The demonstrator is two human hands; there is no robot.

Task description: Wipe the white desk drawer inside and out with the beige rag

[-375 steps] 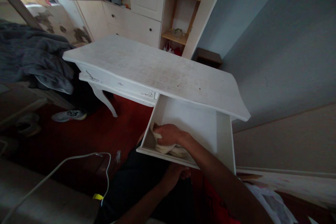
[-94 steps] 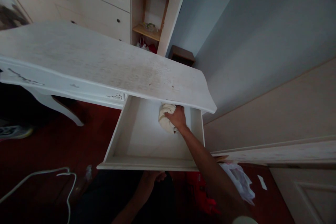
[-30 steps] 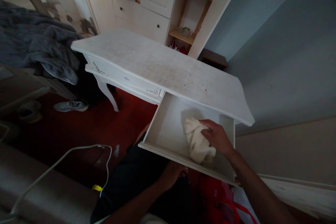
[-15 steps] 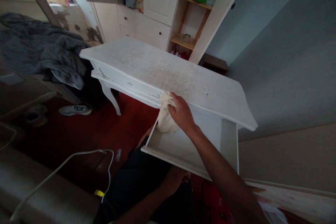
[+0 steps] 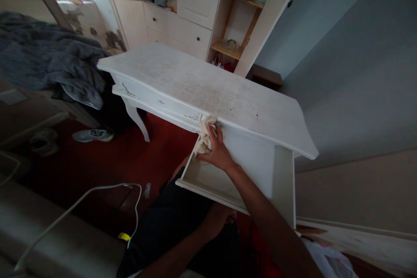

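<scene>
My right hand [image 5: 220, 150] is closed around a crumpled cream cloth [image 5: 204, 139]. It presses the cloth into the back left corner of a pulled-out white drawer [image 5: 283, 173], just under the tabletop edge. The drawer belongs to a white desk [image 5: 182, 69] with curved legs and a smudged top. My left hand [image 5: 216, 221] is low in front of the drawer, just below its front edge and above my dark-clothed leg. Its fingers are mostly hidden in shadow, so I cannot make out whether it grips anything.
A grey heap of clothing [image 5: 58, 61] lies at the left, with a shoe [image 5: 93, 135] on the red floor below. A white cable [image 5: 94, 191] curves across the lower left. Behind the desk stands a white wardrobe [image 5: 195, 26] with open doors. A plastic bag [image 5: 329, 258] sits lower right.
My right hand has moved a little down and left, and its grip on the cloth has shifted. The cloth is now more bunched in the drawer corner. My left hand has stayed put.
</scene>
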